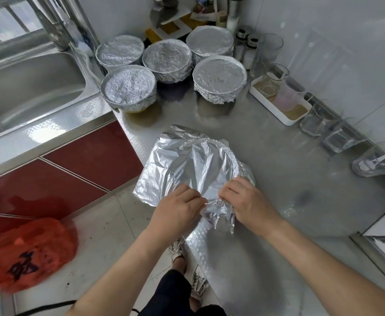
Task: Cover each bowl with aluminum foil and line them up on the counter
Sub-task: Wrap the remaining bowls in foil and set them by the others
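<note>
White tiled walls [323, 30], red cabinet doors [91, 156], pale speckled floor [100, 236].

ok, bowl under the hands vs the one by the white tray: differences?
The near bowl: loosely draped, flap out; the far bowl: wrapped taut, crimped under. The left hand and right hand pinch the near bowl's foil; far bowl untouched. Both on the counter.

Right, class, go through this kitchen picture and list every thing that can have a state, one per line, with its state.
Back bowls: five, all covered with foil.
Front foil sheet: draped over a round rim, left flap not folded down.
Left hand: pinches the sheet's near edge.
Right hand: grips the crumpled near edge.
Glass in tray: upright.
</note>
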Action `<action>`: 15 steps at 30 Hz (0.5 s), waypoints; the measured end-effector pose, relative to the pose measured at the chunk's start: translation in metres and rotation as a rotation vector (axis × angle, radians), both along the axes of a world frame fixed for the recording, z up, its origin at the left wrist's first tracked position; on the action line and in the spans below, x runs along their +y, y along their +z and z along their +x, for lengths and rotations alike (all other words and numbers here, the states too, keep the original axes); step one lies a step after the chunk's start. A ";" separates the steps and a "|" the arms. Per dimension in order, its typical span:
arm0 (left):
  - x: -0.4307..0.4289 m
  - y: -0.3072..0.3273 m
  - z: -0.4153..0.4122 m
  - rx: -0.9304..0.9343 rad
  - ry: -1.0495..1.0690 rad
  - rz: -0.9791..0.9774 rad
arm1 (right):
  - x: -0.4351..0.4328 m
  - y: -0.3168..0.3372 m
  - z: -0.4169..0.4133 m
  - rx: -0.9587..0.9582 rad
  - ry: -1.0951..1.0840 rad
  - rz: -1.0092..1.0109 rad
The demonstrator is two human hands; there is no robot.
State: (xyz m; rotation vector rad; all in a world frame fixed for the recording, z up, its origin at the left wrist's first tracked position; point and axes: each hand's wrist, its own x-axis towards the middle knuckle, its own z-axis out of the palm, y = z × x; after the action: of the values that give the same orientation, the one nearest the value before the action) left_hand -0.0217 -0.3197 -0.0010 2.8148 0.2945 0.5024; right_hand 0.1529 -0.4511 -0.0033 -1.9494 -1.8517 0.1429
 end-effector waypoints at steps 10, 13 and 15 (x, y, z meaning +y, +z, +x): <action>-0.013 -0.003 0.007 -0.035 0.018 0.066 | -0.003 0.005 0.002 -0.009 0.032 -0.011; -0.016 -0.005 0.007 -0.045 0.031 0.051 | 0.001 0.001 0.001 -0.163 0.093 0.058; -0.017 -0.006 0.008 -0.034 0.039 0.037 | 0.003 0.002 0.004 -0.248 0.146 0.091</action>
State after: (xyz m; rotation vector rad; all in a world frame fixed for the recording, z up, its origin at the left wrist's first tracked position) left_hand -0.0139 -0.3371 -0.0073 2.8378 0.3370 0.5695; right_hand 0.1571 -0.4480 -0.0016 -1.8374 -2.1190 -0.1430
